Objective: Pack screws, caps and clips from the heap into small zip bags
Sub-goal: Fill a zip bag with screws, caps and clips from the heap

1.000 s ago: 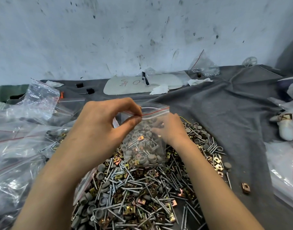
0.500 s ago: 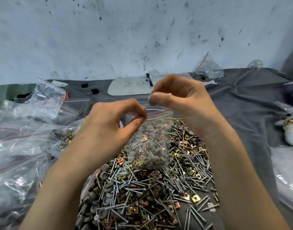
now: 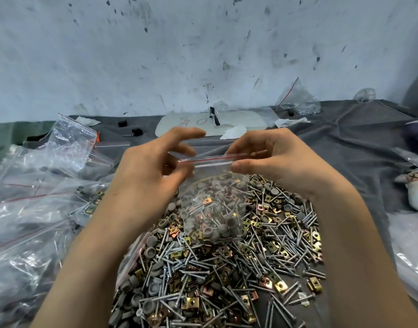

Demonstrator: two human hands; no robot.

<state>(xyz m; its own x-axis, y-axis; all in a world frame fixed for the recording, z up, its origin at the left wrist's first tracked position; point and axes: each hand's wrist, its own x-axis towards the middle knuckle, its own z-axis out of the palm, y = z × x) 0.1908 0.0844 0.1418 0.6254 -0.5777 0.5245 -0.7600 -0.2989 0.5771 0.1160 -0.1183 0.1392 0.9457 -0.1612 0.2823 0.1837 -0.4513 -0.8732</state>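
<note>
My right hand (image 3: pixel 281 162) pinches the right end of the bag's red zip strip (image 3: pixel 208 159), thumb on the near side and fingers curled over the far side. From that pinch the strip runs level to the left, and the bag (image 3: pixel 212 209) hangs straight down below it. The bag is clear, its lower half full of grey caps, screws and a few brass clips. Its bottom rests on the heap (image 3: pixel 227 280) that spreads out under and toward me from the grip.

My left hand (image 3: pixel 146 171) sits at the strip's other end. Its forefinger is stretched out above the strip, the other fingers are loosely bent and blurred, and the thumb lies just under the bag's left corner. I cannot tell whether this hand holds the bag or only hovers round it.

The heap lies on a grey cloth (image 3: pixel 345 138) that runs on past my grip toward a stained wall. Left of my left hand is a pile of clear zip bags (image 3: pixel 37 197), some with hardware inside. Beyond the grip, near the wall, lies a pale board (image 3: pixel 238 119) with writing on it. Farther right of that stands one more clear bag (image 3: pixel 298 100).
</note>
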